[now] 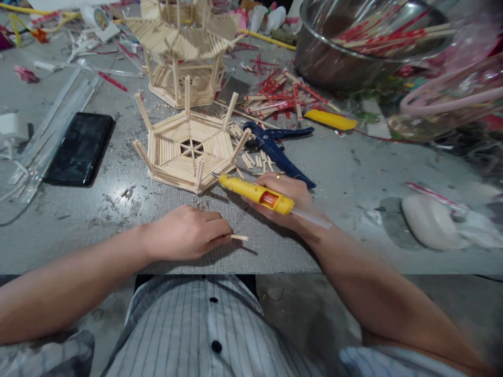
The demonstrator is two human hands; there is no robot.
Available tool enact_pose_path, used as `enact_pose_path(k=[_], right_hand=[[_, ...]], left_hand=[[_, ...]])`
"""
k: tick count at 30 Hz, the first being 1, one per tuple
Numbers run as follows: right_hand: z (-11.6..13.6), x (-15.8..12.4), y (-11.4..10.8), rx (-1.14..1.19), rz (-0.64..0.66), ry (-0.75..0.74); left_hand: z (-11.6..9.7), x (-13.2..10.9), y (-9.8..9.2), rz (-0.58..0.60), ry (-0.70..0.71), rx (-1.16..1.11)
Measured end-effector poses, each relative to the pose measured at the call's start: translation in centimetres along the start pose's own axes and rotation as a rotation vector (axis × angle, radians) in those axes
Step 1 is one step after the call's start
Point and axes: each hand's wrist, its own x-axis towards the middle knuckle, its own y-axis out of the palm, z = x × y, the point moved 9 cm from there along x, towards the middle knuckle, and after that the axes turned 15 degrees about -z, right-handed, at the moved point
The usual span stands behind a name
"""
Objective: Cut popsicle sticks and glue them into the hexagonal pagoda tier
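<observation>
My left hand is closed on a short wooden stick, its free end pointing right above the table's front edge. In my right hand is a yellow hot glue gun with a clear glue stick out of its back end. The gun's nozzle points left, close to the near rim of a wooden stick frame; I cannot tell whether it touches. That frame is many-sided, with upright posts at its corners and a spoked opening in its floor. Behind it stands a taller tiered stick model.
Blue cutting pliers lie beside cut stick pieces. Further back are a yellow comb-edged tool, red-wrapped sticks and a metal bowl. A black phone lies left, a white computer mouse right.
</observation>
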Motion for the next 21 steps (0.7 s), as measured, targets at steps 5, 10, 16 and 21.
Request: enact_pose_path(k=[5, 10, 16, 21], right_hand=[[-0.01, 0.08, -0.05, -0.011, 0.003, 0.012], [0.10, 0.05, -0.15, -0.011, -0.001, -0.002], [0.04, 0.05, -0.12, -0.002, -0.002, -0.009], [0.05, 0.26, -0.28, -0.005, -0.008, -0.010]], left_hand=[[-0.03, -0.07, 0.06, 0.016, 0.010, 0.016], [0.00, -0.08, 0.08, 0.015, 0.014, 0.019], [-0.10, 0.06, -0.03, 0.013, 0.016, 0.018], [-0.10, 0.11, -0.07, 0.015, 0.009, 0.014]])
